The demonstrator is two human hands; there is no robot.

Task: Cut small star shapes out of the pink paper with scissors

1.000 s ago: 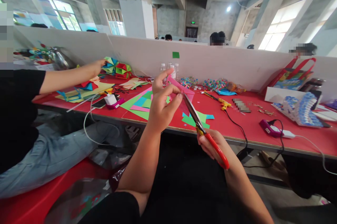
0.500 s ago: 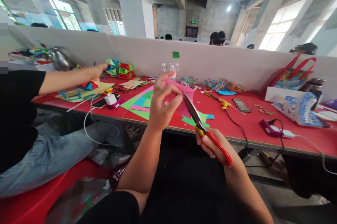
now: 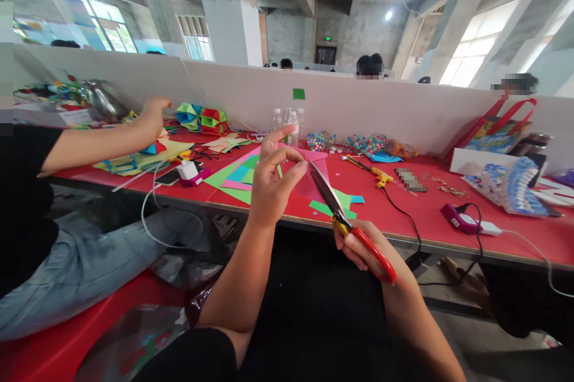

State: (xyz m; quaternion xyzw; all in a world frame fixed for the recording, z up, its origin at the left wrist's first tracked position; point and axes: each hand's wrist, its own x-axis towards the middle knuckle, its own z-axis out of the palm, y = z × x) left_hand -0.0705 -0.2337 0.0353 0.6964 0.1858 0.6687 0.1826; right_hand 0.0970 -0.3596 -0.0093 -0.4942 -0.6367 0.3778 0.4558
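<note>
Above the front edge of the red table, my left hand is raised with thumb and index finger pinched together; what is between them is too small to name. My right hand is wrapped round the red and yellow handles of the scissors. The scissor blades point up and left, with their tips beside my left fingertips. Behind and below lie a pink sheet, green paper and a small blue strip.
A person's arm reaches over the table at left. Further back stand folded paper shapes and clear bottles. Rightward lie a yellow glue gun with a black cord and a purple power socket.
The other person's hand at left has drawn back from the folded paper shapes and lifted slightly. My hands and the scissors have barely moved.
</note>
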